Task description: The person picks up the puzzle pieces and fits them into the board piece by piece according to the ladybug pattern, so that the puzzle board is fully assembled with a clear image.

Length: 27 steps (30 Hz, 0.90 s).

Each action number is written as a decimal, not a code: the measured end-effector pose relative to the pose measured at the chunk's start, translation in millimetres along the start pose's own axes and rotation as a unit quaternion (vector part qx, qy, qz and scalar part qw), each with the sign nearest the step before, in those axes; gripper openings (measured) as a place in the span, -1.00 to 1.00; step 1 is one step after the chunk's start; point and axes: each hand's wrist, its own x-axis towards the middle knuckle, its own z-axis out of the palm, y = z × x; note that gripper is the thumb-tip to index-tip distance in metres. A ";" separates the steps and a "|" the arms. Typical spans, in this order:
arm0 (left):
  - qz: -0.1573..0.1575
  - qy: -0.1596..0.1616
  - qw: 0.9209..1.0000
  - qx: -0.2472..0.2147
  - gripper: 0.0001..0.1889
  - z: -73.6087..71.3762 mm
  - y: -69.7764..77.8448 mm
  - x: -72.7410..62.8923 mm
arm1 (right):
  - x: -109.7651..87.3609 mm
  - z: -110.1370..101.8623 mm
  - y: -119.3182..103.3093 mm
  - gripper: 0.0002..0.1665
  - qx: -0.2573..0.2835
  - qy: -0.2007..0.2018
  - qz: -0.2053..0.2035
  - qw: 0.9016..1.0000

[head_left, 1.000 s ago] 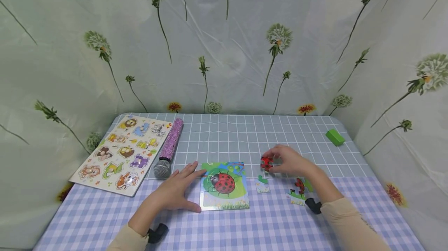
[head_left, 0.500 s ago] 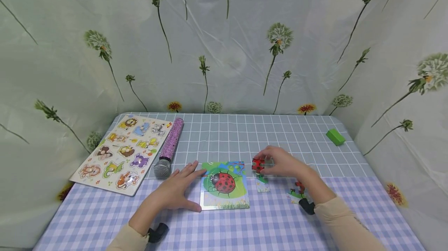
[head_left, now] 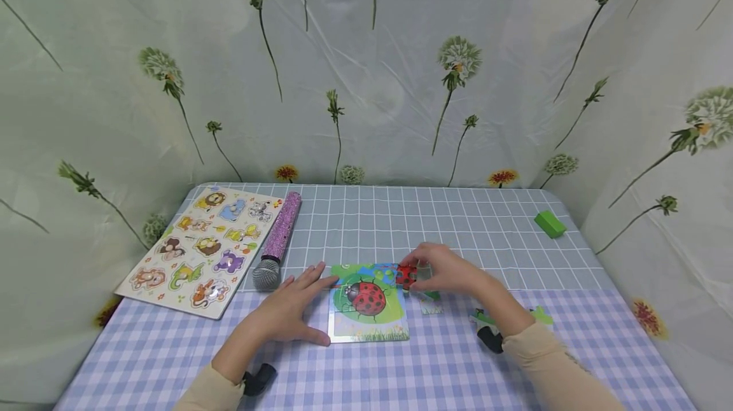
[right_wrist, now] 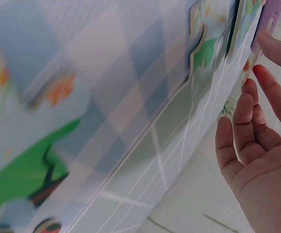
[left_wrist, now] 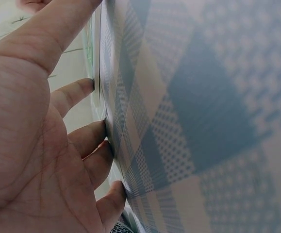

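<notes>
A ladybug puzzle board point(head_left: 366, 328) lies at the middle of the table. My left hand point(head_left: 286, 309) is spread at its left side, thumb at the lower left corner and a finger reaching the upper left edge. The left wrist view shows this hand's fingertips point(left_wrist: 112, 196) down at the tablecloth. My right hand point(head_left: 449, 271) pinches a red, black-spotted puzzle piece point(head_left: 406, 276) between thumb and fingers, right at the board's upper right edge. Below that hand lies a loose green-and-white puzzle piece point(head_left: 432, 306), partly covered. More puzzle pieces point(head_left: 541, 315) lie by the right wrist, partly hidden.
To the left stands out a flat animal peg-puzzle board point(head_left: 195, 252), with a sparkly pink microphone point(head_left: 280, 229) along its right edge. A green block point(head_left: 550, 224) sits at the far right. A flowered curtain point(head_left: 378, 80) hangs behind the table.
My right hand has carried the red puzzle piece leftward, from beyond the loose piece to the board's right edge. My left hand has stayed in place.
</notes>
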 end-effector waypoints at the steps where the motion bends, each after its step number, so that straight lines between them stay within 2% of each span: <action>1: 0.001 0.000 1.000 0.000 0.25 -0.1 0.1 -0.2 | 1.3 0.9 -1.7 -0.53 -0.003 -0.002 -0.004 1.000; 9: 0.004 0.002 1.000 0.002 0.25 -0.1 0.7 -0.6 | 9.0 10.9 -15.8 -0.53 0.000 -0.015 -0.009 1.000; 17: 0.003 0.000 1.000 0.001 0.24 -1.1 0.9 -0.3 | 21.0 19.8 -26.1 -0.54 -0.001 -0.036 -0.049 0.998; 27: 0.005 0.001 1.000 0.004 0.24 -0.7 -0.1 -0.7 | 31.7 27.7 -38.0 -0.56 0.002 -0.065 -0.033 0.997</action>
